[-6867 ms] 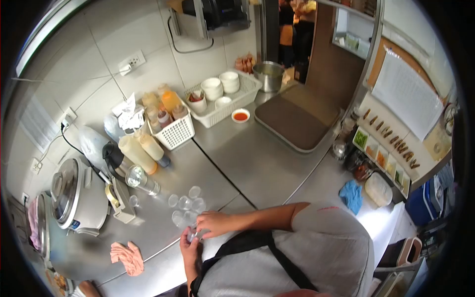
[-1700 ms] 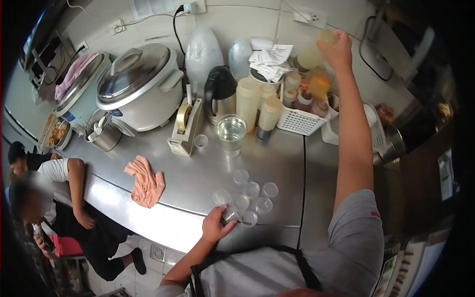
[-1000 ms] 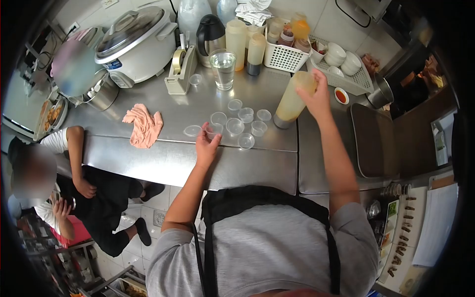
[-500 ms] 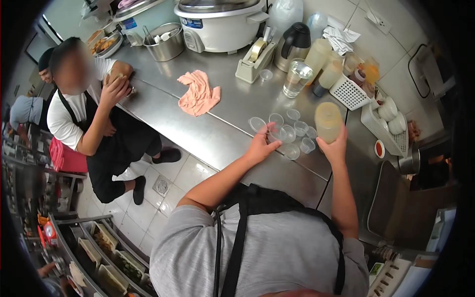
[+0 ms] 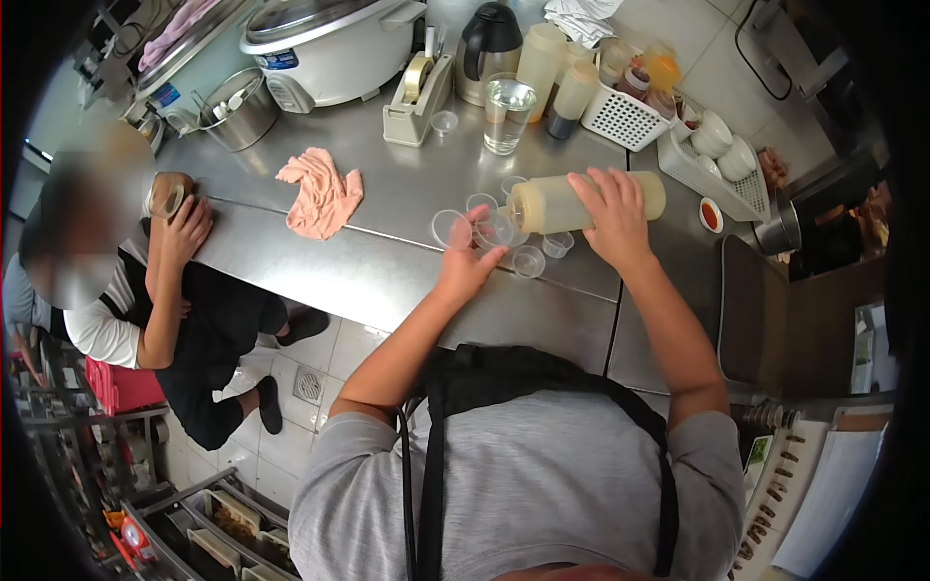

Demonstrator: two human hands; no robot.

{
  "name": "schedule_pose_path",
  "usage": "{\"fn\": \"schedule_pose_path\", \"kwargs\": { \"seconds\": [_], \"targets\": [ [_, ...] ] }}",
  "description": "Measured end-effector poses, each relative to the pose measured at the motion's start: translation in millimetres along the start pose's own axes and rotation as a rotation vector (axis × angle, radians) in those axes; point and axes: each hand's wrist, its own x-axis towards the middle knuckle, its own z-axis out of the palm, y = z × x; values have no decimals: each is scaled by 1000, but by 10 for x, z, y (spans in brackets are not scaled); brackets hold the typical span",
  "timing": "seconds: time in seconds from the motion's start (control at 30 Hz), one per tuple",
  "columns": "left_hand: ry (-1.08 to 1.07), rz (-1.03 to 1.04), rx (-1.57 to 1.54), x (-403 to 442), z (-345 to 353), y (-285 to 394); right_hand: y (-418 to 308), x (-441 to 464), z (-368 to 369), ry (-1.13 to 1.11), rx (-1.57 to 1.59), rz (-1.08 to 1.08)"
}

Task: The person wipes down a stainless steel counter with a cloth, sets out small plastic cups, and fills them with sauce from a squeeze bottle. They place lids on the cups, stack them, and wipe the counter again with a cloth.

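My right hand [image 5: 618, 221] is wrapped round a squeeze bottle [image 5: 550, 203] of pale yellowish liquid. The bottle lies almost level in the air, its capped end pointing left. Just left of that end, my left hand [image 5: 469, 269] has its thumb and fingers closed on a small clear plastic cup [image 5: 495, 229]. Another clear cup [image 5: 451, 230] sits at the fingertips; whether the hand also grips it I cannot tell. More sauce cups [image 5: 528, 260] stand on the steel counter around and below the bottle, some of them partly hidden behind it.
Across the steel counter [image 5: 387, 281] are a pink cloth [image 5: 320, 192], tape dispenser [image 5: 418, 102], glass of water [image 5: 508, 116], thermos jug [image 5: 487, 48] and bottle basket [image 5: 625, 118]. A red sauce dish [image 5: 711, 215] lies right. A co-worker [image 5: 145, 281] sits at left, holding a glass.
My right hand has tipped the bottle from upright to nearly level and brought it over to the cups by my left hand. The camera view has shifted. The co-worker's hand is lower.
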Motion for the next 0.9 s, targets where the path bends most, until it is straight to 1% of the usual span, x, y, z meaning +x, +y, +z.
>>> {"fn": "schedule_pose_path", "kwargs": {
  "seconds": [0.1, 0.2, 0.43, 0.7, 0.9],
  "targets": [
    [27, -39, -3, -10, -29, -9, 2, 10, -55, -11, -30, -21],
    [31, 14, -35, -17, -39, -41, 2, 29, -79, 8, -27, -43],
    [21, 10, -83, 12, -14, -58, 18, 23, -79, 8, -36, -51],
    [37, 5, -182, 35, 39, -69, 60, -25, -60, -16, -33, -20],
    [34, -10, -170, 42, 60, -53, 72, -58, -40, -3, -11, 1]
  ]
}}
